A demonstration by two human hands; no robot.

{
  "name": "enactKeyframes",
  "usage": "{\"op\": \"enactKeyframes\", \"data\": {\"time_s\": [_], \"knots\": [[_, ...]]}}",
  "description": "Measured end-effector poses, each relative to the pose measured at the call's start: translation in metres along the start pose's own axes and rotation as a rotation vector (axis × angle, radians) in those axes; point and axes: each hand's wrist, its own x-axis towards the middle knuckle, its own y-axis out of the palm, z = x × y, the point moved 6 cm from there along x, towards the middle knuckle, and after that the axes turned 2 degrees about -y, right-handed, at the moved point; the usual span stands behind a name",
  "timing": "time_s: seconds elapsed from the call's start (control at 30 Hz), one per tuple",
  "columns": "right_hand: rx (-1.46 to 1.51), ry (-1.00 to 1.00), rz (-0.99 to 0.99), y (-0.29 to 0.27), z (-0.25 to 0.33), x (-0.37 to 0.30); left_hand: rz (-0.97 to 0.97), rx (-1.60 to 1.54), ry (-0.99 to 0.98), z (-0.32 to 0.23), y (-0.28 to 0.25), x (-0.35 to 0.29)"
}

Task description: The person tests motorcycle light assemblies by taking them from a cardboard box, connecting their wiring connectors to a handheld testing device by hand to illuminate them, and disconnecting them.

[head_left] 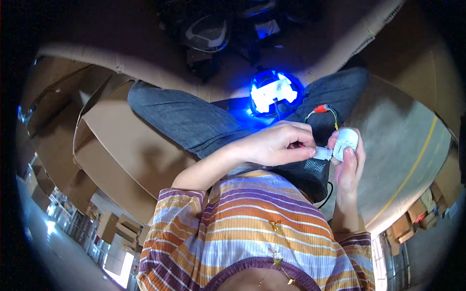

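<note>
My left hand [283, 144] pinches a small white plug-like connector [322, 153] between thumb and fingers. Opposite it, my right hand [350, 167] grips a rounded white plastic piece [346, 140] with slots in its face. The connector's end meets the edge of this piece; whether it is seated in it I cannot tell. Thin coloured wires [335, 119] with an orange connector [321, 109] run above my right fingers. Beneath both hands, a black mesh-covered body [310, 175] rests in my lap. Just beyond, a round device [274, 94] glows bright blue, with a cable running toward my left hand.
My crossed legs [184, 116] frame the work. Cardboard [114, 131] stands at the left, and more cardboard [403, 53] lies at the far right. Dark plastic parts [208, 34] sit in shadow at the far side. A yellow line [410, 167] crosses the floor at the right.
</note>
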Motion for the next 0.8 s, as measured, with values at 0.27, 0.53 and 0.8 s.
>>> {"op": "enactKeyframes", "data": {"time_s": [0.27, 0.53, 0.8], "knots": [[-0.001, -0.067, 0.015, -0.006, 0.011, 0.013, -0.407, 0.286, 0.046, -0.006, -0.063, -0.051], [-0.177, -0.054, 0.051, 0.027, 0.008, 0.025, -1.351, -0.664, 0.129, 0.085, -0.199, -0.113], [-0.073, 0.133, 0.101, 0.047, -0.001, 0.036, -1.769, -0.733, 0.042, 0.197, -0.303, -0.147]]}}
